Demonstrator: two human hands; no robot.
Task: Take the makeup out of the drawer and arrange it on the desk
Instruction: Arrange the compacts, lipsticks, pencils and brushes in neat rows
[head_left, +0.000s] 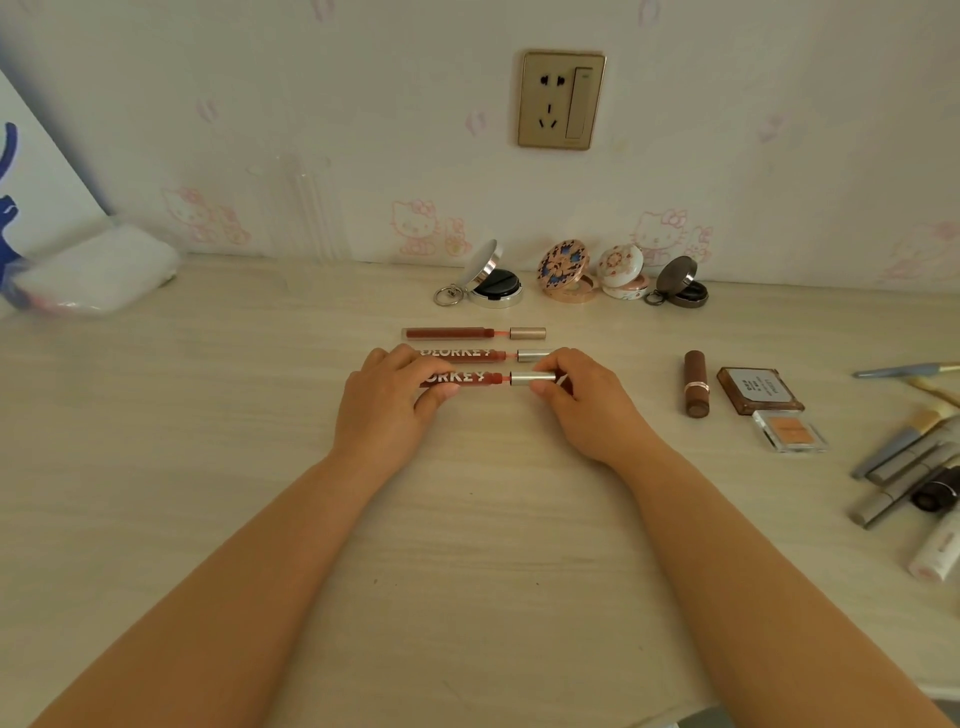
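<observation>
Both grips close on one lip gloss (480, 378) lying crosswise on the bench (208, 467): the left hand (387, 397) curls round its dark red tube end, the right hand (579, 400) pinches the silver cap end. At far left a white plastic bag (98, 270) lies against the wall, beside a white and blue board (21, 187). Just beyond the held tube lie two more glosses, parallel to it, the second gloss (467, 355) touching the left fingers and the third gloss (475, 333) farther off. Behind these, near the wall, four open compacts stand in a row: a silver compact (491, 283) with a ring, a patterned gold compact (566, 270), a white floral compact (623, 273) and a dark grey compact (680, 286). A gold wall socket (562, 100) sits above them. Right of the hands a brown lipstick (696, 383) lies lengthwise, then a brown square palette (759, 391) with a small clear blush case (789, 430) touching its near corner. At the far right edge tubes and brushes (914, 462) lie in a loose heap.
</observation>
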